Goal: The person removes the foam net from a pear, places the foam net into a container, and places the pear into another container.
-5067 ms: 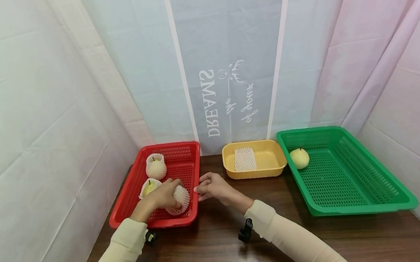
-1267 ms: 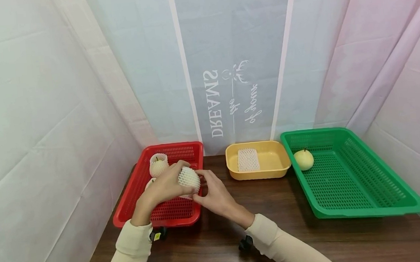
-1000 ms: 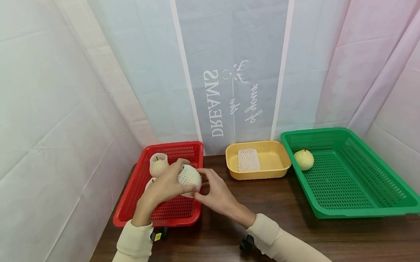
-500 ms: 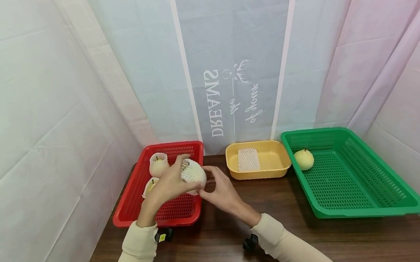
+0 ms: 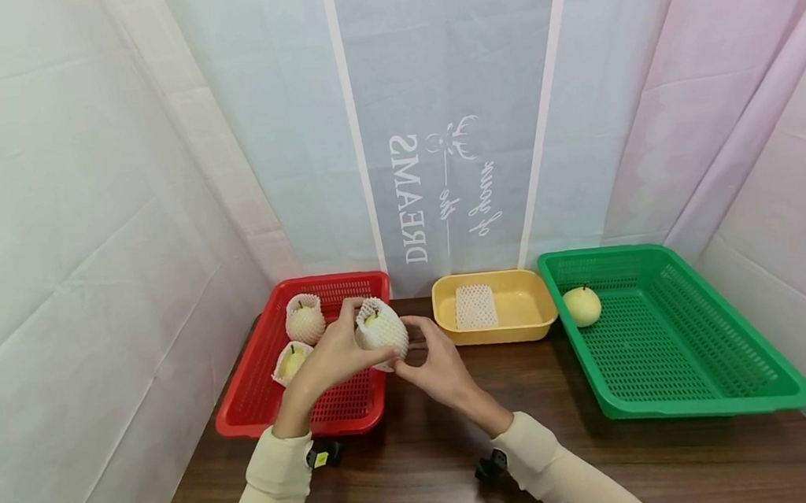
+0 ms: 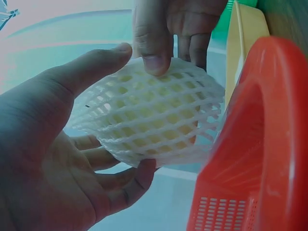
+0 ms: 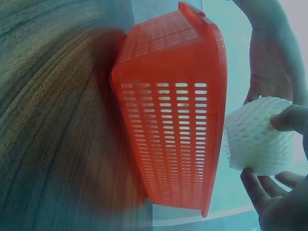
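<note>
Above the right rim of the red basket [image 5: 381, 425], a pear in a white foam net [image 5: 384, 335] is held up between both hands. My left hand [image 5: 333, 356] grips it from the left, thumb and fingers curved round the net. From the other side my right hand [image 5: 444, 367] pinches it; in the left wrist view the right thumb [image 6: 156, 62] presses on the net. The pear's stem shows in the net's opening. Two more netted pears, one at the back [image 5: 305, 322] and one nearer [image 5: 293, 361], sit inside the red basket.
A yellow tray [image 5: 523, 333] with a flat foam net [image 5: 475, 306] in it stands at the middle back. To the right, a green basket [image 5: 706, 401] holds one bare pear [image 5: 582, 306]. All stand on a dark wooden table [image 5: 420, 471] before cloth walls.
The left hand has lifted the netted pear out of the red basket and moved right. The right hand has left the basket's rim and taken hold of the pear, which has tilted stem-up.
</note>
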A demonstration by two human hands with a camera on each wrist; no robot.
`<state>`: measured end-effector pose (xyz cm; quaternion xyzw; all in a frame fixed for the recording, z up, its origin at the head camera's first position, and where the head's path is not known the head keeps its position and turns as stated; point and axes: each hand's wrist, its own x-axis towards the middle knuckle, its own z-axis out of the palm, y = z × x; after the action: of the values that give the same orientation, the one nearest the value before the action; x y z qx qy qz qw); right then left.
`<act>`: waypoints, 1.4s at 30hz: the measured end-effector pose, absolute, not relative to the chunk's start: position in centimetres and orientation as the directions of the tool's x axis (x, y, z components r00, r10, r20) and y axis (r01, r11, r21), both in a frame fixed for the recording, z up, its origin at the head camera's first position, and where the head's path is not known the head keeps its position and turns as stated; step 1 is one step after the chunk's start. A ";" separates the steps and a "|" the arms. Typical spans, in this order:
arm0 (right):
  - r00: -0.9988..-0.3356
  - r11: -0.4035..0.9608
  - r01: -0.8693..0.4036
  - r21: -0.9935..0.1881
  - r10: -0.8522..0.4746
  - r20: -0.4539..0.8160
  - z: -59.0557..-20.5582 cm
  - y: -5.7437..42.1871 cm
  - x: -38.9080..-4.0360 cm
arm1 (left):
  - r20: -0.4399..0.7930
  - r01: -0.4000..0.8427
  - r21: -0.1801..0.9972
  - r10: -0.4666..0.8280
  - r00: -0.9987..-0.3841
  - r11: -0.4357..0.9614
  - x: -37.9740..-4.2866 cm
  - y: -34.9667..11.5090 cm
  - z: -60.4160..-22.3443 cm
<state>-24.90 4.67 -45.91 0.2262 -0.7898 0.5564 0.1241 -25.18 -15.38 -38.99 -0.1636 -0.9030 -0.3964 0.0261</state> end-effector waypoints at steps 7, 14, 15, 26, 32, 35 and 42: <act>-0.886 0.256 -0.460 -0.850 -0.189 0.423 -46.0 5.6 -25.0 | 0.190 0.326 0.738 0.282 -0.940 0.591 -25.3 -14.6 -39.4; -0.892 0.267 -0.451 -0.851 -0.170 0.419 -45.7 6.3 -24.9 | 0.219 0.355 0.746 0.296 -0.930 0.564 -25.2 -14.1 -39.8; -0.892 0.267 -0.452 -0.851 -0.167 0.420 -45.7 6.5 -24.9 | 0.225 0.360 0.746 0.297 -0.928 0.561 -25.2 -14.0 -39.8; -0.893 0.259 -0.449 -0.855 -0.145 0.426 -45.1 8.1 -24.6 | 0.289 0.416 0.743 0.309 -0.906 0.524 -25.0 -12.5 -40.7; -0.896 0.244 -0.443 -0.863 -0.152 0.418 -44.9 9.2 -24.3 | 0.344 0.442 0.764 0.283 -0.895 0.470 -25.0 -11.7 -41.4; -0.892 0.242 -0.451 -0.859 -0.148 0.426 -44.8 9.6 -24.1 | 0.349 0.432 0.777 0.258 -0.901 0.458 -24.9 -11.3 -41.7; -0.885 0.258 -0.466 -0.846 -0.136 0.445 -45.0 10.4 -24.0 | 0.363 0.422 0.818 0.218 -0.906 0.391 -24.7 -10.4 -42.6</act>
<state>-23.96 10.44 -44.98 0.1927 -0.7802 0.5777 0.1428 -24.73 -10.39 -42.61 -0.1929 -0.8283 -0.5168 0.0986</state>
